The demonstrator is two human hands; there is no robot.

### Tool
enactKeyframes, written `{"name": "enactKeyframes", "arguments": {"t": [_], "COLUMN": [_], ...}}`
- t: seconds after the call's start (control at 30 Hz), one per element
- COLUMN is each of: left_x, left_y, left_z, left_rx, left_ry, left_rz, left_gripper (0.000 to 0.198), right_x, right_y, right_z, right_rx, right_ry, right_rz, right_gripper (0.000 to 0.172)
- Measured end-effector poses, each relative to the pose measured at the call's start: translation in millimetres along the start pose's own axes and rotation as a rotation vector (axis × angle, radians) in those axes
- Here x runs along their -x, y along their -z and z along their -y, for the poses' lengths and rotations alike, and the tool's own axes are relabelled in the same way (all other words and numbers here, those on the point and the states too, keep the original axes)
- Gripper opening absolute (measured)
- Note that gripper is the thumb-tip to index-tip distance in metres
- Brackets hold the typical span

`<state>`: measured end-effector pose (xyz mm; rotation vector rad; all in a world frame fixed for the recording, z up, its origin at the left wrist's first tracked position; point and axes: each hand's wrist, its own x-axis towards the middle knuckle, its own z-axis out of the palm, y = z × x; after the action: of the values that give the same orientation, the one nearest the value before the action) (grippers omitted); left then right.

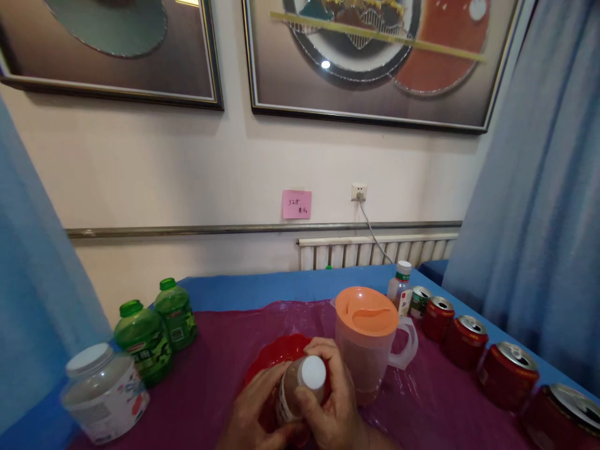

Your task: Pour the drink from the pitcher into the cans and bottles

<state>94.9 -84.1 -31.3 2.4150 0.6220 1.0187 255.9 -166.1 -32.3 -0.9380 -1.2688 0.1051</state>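
Both hands hold a small bottle (293,386) with a white cap (313,372) and brownish contents, tilted toward the right. My left hand (253,409) wraps the bottle's left side, its fingers partly out of sight. My right hand (335,394) is closed around the upper part, the thumb just under the cap. Beneath the hands is a red bowl (276,350) with a wavy rim, largely covered by them. Just right of my right hand stands a clear plastic pitcher (360,356) with an orange lid (366,310).
Two green bottles (143,340) and a white-capped jar (105,397) stand at the left. A clear bottle (398,290) and several drink cans (509,375) line the right edge. Purple plastic sheeting (210,375) covers the blue table (244,287). Blue curtains (539,187) hang at both sides.
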Motion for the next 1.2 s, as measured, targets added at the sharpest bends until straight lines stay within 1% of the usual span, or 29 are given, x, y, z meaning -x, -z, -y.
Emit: {"name": "enactKeyframes", "arguments": {"t": [0.07, 0.17, 0.23, 0.3, 0.37, 0.43, 0.5, 0.57, 0.67, 0.73, 0.77, 0.83, 0.9, 0.93, 1.0, 1.07, 1.13, 1.2], "left_x": [0.5, 3.7, 6.4, 8.3, 9.2, 9.1, 8.7, 8.6, 8.7, 8.4, 8.0, 6.6, 4.7, 3.7, 1.8, 0.3, -0.8, -1.8], "left_y": [0.0, 0.8, 2.0, 3.0, 3.2, 2.7, 2.0, 1.2, -0.2, -1.2, -1.7, -2.8, -4.0, -4.6, -5.8, -6.8, -7.4, -7.5], "left_z": [3.8, 10.2, 13.5, 15.7, 16.8, 15.2, 10.0, 2.2, -8.5, -12.5, -13.6, -14.4, -12.9, -11.0, -4.2, 5.0, 12.8, 15.4], "left_rx": [-0.004, 0.006, 0.035, 0.063, 0.068, 0.067, 0.089, 0.137, 0.249, 0.317, 0.331, 0.312, 0.28, 0.268, 0.244, 0.204, 0.165, 0.15], "left_ry": [-0.02, -0.026, 0.001, 0.037, 0.036, 0.013, 0.017, 0.06, 0.12, 0.137, 0.142, 0.159, 0.179, 0.186, 0.178, 0.144, 0.107, 0.088], "left_rz": [-0.063, -0.165, -0.172, -0.13, -0.126, -0.143, -0.125, -0.09, -0.073, -0.047, -0.041, -0.053, -0.076, -0.087, -0.097, -0.096, -0.087, -0.089], "left_gripper": [0.063, 0.062, 0.062, 0.063, 0.064, 0.066, 0.066, 0.067, 0.075, 0.079, 0.078, 0.067, 0.053, 0.048, 0.04, 0.037, 0.035, 0.034], "right_x": [0.2, -2.2, -7.8, -16.0, -23.7, -28.0, -28.2, -25.8, -20.1, -14.6, -11.3, -4.3, 1.2, 2.7, 2.3, -2.6, -11.4, -23.2], "right_y": [-2.9, -6.6, -5.5, -0.7, 6.5, 13.6, 19.3, 24.6, 38.1, 54.3, 65.0, 91.2, 122.7, 139.6, 173.8, 205.2, 230.4, 247.0], "right_z": [6.4, 18.4, 27.5, 36.9, 45.2, 51.1, 54.2, 55.7, 58.7, 62.6, 64.9, 69.7, 73.4, 74.3, 72.8, 64.9, 49.7, 28.8], "right_rx": [0.015, 0.107, 0.147, 0.144, 0.147, 0.171, 0.186, 0.167, 0.073, 0.015, 0.002, 0.003, 0.045, 0.097, 0.27, 0.459, 0.633, 0.807], "right_ry": [-0.038, -0.157, -0.288, -0.408, -0.462, -0.443, -0.383, -0.313, -0.248, -0.226, -0.23, -0.263, -0.328, -0.36, -0.43, -0.478, -0.504, -0.521], "right_rz": [0.003, 0.043, 0.127, 0.254, 0.372, 0.439, 0.443, 0.414, 0.375, 0.313, 0.263, 0.135, 0.02, -0.029, -0.106, -0.176, -0.218, -0.24], "right_gripper": [0.048, 0.076, 0.089, 0.095, 0.098, 0.1, 0.099, 0.09, 0.067, 0.056, 0.054, 0.053, 0.052, 0.053, 0.053, 0.057, 0.059, 0.06]}}
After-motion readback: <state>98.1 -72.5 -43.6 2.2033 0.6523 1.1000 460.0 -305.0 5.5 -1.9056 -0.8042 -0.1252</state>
